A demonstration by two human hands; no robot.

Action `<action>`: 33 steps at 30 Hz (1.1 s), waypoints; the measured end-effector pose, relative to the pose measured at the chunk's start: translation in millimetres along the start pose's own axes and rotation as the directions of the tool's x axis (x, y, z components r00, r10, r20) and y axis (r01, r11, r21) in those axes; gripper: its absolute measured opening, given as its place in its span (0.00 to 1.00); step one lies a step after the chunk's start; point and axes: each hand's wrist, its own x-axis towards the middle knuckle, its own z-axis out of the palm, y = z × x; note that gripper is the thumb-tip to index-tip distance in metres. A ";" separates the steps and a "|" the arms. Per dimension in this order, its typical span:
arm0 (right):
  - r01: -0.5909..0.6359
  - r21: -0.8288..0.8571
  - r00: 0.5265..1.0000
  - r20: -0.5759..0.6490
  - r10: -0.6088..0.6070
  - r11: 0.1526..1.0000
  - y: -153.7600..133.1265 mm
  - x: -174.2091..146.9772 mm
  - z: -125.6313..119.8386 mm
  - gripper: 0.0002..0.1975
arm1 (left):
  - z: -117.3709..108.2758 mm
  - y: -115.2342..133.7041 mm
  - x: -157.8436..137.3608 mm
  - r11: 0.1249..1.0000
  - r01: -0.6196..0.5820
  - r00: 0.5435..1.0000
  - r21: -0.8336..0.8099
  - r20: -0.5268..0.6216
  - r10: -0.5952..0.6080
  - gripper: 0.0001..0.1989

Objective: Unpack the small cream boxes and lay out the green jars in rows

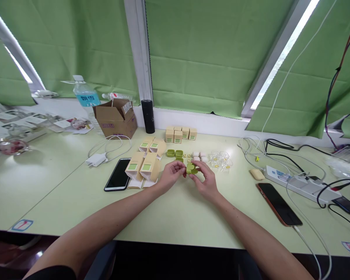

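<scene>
My right hand [206, 182] grips a small olive-green square case [191, 168] between thumb and fingers. At its left side my left hand [172, 174] is closed in a pinch; whatever its fingertips hold is too small to make out. Just beyond the hands stand more green cases [179, 153] and tiny yellow-green pieces [189, 155]. White rounded blocks [196, 154] sit to their right, and clear plastic covers [221, 158] lie farther right. Left of my left hand are open kraft-paper boxes [148, 165] with green labels.
Closed small cartons [177, 136] and a black cylinder [147, 116] stand at the back, near a cardboard box [116, 120]. A black-screened phone [118, 175] lies left; another phone [278, 203], a power strip [294, 184] and loose cables lie right.
</scene>
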 end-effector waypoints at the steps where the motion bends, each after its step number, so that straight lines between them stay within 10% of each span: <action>1: -0.004 0.008 1.000 0.001 0.004 1.000 0.5 -0.2 0.2 0.21 | 0.0 -0.1 0.1 1.000 -0.005 1.000 0.005 -0.005 0.005 0.19; 17: -0.224 0.220 0.975 0.045 0.219 0.950 18.9 -3.9 6.1 0.20 | 4.0 -1.5 -1.2 0.984 -0.050 0.994 0.171 -0.084 0.065 0.10; 33: -0.137 0.110 0.991 0.023 0.135 0.984 11.3 -4.0 10.1 0.20 | 3.1 -4.7 -1.8 0.974 -0.054 0.991 0.220 -0.111 0.080 0.06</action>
